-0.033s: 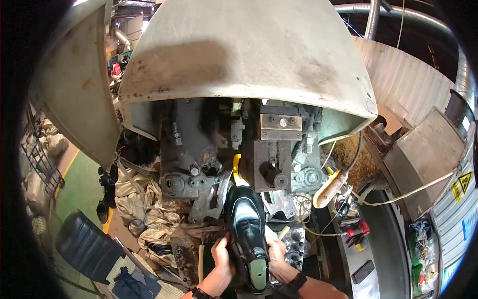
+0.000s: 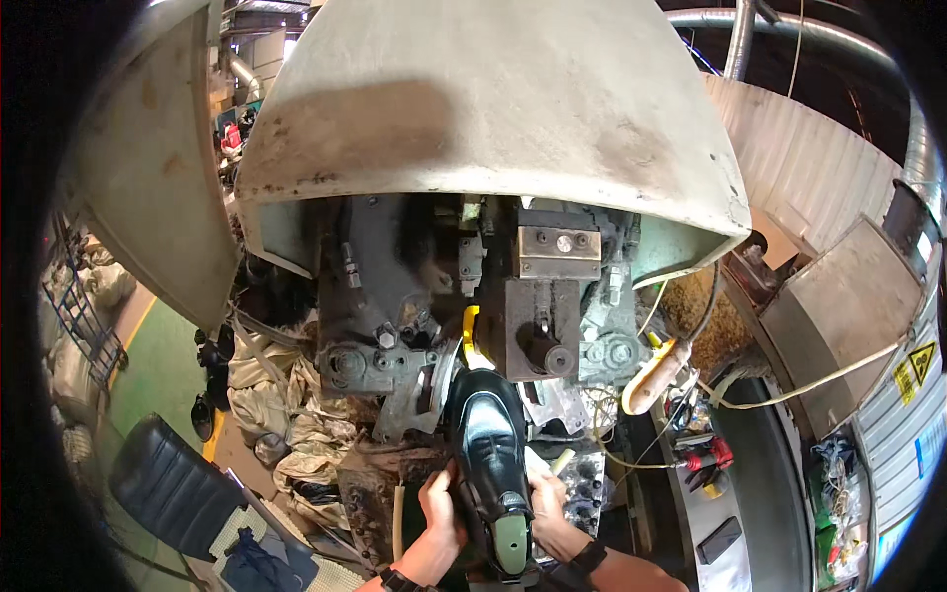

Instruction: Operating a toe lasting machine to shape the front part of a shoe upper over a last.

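A glossy black shoe [image 2: 489, 434] points away from me, its toe against the machine's metal parts. Inside its heel opening sits a green shoe last [image 2: 512, 544]. My left hand [image 2: 440, 511] is closed on the left side of the shoe near the heel. On the opposite side my right hand [image 2: 550, 508] grips it too, with the fingertips hidden beneath. Just beyond the toe are a yellow curved piece [image 2: 472, 335] and a dark metal block [image 2: 541, 331] of the machine.
A big pale hood [image 2: 493, 109] overhangs the machine. To the right hang a wooden-handled tool [image 2: 655, 377] and cables; a red tool [image 2: 708, 455] lies on a bench. At left are crumpled pale cloth [image 2: 286, 405] and a black padded seat [image 2: 176, 483].
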The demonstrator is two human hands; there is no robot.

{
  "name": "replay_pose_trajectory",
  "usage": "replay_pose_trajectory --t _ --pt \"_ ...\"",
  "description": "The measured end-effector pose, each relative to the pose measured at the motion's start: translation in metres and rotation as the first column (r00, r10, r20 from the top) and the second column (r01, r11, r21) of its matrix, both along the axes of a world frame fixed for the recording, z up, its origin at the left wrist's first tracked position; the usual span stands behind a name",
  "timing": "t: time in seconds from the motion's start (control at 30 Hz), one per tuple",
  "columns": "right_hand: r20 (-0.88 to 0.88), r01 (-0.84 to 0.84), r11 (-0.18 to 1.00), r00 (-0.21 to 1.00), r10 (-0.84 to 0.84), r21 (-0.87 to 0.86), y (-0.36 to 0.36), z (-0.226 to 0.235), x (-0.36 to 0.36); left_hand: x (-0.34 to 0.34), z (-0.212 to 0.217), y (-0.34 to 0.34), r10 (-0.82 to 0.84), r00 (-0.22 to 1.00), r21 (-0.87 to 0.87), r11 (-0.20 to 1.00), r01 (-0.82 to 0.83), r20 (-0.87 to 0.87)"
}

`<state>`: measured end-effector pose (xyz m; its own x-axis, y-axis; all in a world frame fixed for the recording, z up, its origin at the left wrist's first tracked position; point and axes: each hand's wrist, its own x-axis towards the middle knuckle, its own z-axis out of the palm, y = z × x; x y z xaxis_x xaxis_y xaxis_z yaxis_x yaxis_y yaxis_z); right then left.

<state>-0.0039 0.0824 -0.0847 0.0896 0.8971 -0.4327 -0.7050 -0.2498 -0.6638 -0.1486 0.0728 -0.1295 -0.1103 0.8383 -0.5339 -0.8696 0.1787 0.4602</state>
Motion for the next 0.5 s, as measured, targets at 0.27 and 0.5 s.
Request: replay_pose_trajectory --t 0.27,0.5 --pt "-0.018 0.008 0.990 1.000 -0.005 0.140 0.014 -0.039 0.001 0.005 -0.026 0.008 0.121 0.964 0.110 0.989 -0.097 -0.236" --pt "-0.050 0.005 0.990 0.999 0.002 0.141 0.012 -0.022 0.002 0.006 -0.031 0.008 0.105 0.971 0.110 0.990 -0.083 -0.213"
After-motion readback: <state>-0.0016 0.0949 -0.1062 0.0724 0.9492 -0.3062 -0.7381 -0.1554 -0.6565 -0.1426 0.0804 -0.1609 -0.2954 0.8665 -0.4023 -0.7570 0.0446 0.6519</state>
